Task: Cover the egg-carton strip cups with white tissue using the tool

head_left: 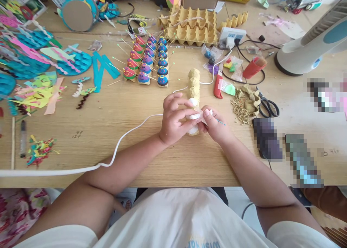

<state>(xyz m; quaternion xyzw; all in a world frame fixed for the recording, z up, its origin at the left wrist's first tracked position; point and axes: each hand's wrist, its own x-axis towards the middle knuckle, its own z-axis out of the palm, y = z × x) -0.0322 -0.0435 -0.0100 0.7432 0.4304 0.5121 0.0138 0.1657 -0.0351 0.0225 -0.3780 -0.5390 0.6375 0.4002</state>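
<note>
A yellow egg-carton strip (pixel 194 85) lies lengthwise in front of me, with white material on its nearer bumps. Over its near end, my left hand (pixel 177 118) pinches a small white soft piece (pixel 194 116) between thumb and fingers. Close beside it on the right, my right hand (pixel 213 124) is closed on white material (pixel 208 113), and a thin blue stick (pixel 221 122) pokes out past its thumb. The fingertips of both hands nearly meet at the white material. My hands partly cover the strip.
Painted carton strips (pixel 145 65) with pins stand beyond my left hand. Scissors (pixel 268 105), carton scraps (pixel 245 99) and a red cutter (pixel 218 85) lie right. A white cable (pixel 116 150) crosses the left side. A white fan base (pixel 291 60) stands far right.
</note>
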